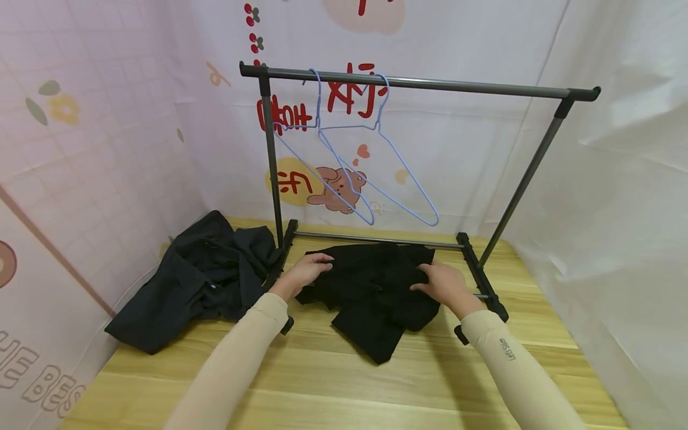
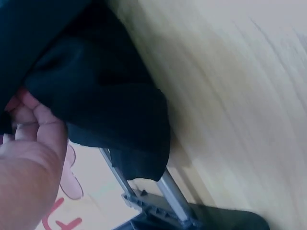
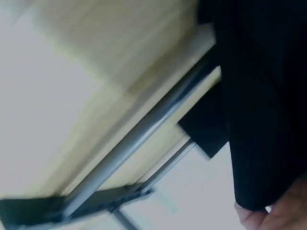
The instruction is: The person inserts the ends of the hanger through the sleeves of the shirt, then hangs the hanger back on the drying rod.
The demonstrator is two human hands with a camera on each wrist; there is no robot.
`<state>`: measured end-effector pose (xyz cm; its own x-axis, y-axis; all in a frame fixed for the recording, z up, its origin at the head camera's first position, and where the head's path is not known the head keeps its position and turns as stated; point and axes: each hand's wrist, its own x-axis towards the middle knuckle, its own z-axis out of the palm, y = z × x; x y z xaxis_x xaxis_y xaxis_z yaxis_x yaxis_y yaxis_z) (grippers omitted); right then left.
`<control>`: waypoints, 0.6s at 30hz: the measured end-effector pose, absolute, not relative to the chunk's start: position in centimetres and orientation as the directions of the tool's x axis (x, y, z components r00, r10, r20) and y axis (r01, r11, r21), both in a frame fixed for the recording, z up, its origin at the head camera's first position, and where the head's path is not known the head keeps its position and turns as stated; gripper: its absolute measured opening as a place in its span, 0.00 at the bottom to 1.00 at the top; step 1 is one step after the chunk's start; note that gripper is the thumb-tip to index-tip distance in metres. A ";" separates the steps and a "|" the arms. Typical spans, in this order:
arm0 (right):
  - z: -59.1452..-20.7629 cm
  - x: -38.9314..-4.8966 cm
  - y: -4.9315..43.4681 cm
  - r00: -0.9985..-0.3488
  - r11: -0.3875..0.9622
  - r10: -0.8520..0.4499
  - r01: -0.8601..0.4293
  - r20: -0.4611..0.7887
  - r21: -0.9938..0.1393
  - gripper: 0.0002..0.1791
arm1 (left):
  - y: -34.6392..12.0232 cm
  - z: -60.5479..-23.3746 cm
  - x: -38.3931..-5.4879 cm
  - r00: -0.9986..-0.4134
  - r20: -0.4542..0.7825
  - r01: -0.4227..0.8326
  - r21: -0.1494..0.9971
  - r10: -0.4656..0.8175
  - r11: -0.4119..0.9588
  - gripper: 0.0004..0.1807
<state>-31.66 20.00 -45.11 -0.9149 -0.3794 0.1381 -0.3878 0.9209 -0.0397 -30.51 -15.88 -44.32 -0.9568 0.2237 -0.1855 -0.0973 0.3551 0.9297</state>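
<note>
A crumpled black garment (image 1: pixel 371 286) is held up between my two hands in front of the clothes rack, one flap of it hanging down toward the table. At its left edge my left hand (image 1: pixel 305 273) grips the cloth; in the left wrist view the fingers (image 2: pixel 36 115) curl in under a fold. My right hand (image 1: pixel 445 283) pinches the garment's right edge, thumb and fingers at the cloth. Only part of that hand (image 3: pixel 283 213) shows in the right wrist view, at the lower corner of the dark fabric (image 3: pixel 268 115).
The rack's top bar (image 1: pixel 473 87) carries two blue wire hangers (image 1: pixel 395 149) with nothing on them. A second dark garment (image 1: pixel 199 286) lies heaped on the wooden table (image 1: pixel 333 388) at left, against the rack's left foot. Printed white cloth (image 1: pixel 457 36) hangs behind.
</note>
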 end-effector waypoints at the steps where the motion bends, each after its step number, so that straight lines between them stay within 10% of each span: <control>1: -45.2 -31.6 20.6 -0.910 0.915 -0.399 -0.403 0.116 -0.019 0.30 | -15.6 -44.4 -30.5 -0.959 -0.175 -0.089 0.934 0.224 0.346 0.19; 8: -44.6 -31.2 22.4 -0.904 0.895 -0.428 -0.423 -0.003 -0.142 0.34 | -15.8 -44.7 -30.7 -0.971 -0.129 -0.073 0.962 0.201 0.263 0.19; 18: -43.6 -32.1 20.7 -0.876 0.773 -0.475 -0.461 0.084 -0.436 0.36 | -18.2 -44.8 -28.1 -0.830 -0.083 0.232 0.847 0.551 0.478 0.41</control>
